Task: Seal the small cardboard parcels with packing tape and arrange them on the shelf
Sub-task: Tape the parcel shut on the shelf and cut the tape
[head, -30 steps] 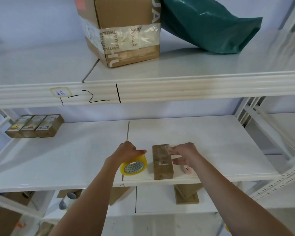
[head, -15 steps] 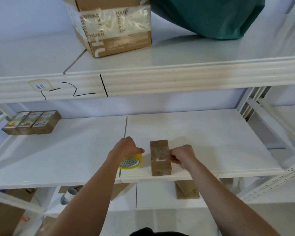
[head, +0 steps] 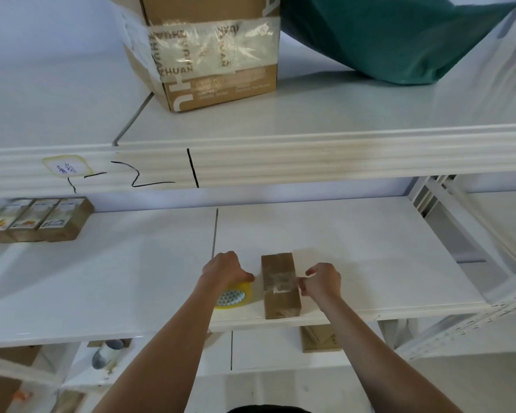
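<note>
A small brown cardboard parcel point(head: 280, 299) lies near the front edge of the white middle shelf point(head: 370, 248). A strip of clear tape point(head: 280, 280) stretches across its top. My left hand point(head: 224, 269) grips a yellow tape roll point(head: 236, 298) just left of the parcel. My right hand point(head: 322, 281) pinches the free end of the tape at the parcel's right side. Three taped parcels point(head: 39, 219) stand in a row at the shelf's far left.
On the top shelf sit a large taped carton point(head: 209, 49) and a green bag point(head: 393, 37). White shelf uprights point(head: 459, 234) stand at the right. Below, a brown box point(head: 319, 338) and a grey-capped tube point(head: 105, 353) lie on the lower shelf.
My right hand went from resting on the parcel to pinching the tape end at its right edge. Tape now spans the parcel's top. The roll has dropped to the shelf.
</note>
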Demonstrator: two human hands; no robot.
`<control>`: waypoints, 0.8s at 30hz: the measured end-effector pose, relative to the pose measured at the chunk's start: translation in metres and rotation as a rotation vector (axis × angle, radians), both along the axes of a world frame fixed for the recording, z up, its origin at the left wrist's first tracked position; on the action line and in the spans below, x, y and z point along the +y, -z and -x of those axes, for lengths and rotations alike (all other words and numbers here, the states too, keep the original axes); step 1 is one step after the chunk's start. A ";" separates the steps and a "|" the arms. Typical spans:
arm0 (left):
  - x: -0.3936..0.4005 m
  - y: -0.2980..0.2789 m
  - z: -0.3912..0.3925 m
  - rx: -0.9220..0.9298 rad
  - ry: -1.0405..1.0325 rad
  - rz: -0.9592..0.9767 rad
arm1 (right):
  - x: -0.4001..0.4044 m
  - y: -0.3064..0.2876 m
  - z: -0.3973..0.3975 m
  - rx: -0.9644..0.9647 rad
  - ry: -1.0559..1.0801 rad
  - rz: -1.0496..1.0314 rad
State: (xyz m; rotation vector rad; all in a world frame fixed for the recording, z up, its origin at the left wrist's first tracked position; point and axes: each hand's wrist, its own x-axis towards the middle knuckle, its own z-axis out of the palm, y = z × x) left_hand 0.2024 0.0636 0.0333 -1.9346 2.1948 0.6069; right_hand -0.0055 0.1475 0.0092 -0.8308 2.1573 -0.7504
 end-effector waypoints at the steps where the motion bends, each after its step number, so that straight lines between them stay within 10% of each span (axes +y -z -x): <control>1: 0.000 0.000 0.001 0.005 0.001 0.003 | 0.001 -0.001 -0.001 0.038 -0.020 0.001; 24: 0.000 0.008 0.000 -0.020 -0.024 0.015 | 0.002 0.008 -0.010 0.219 -0.072 0.023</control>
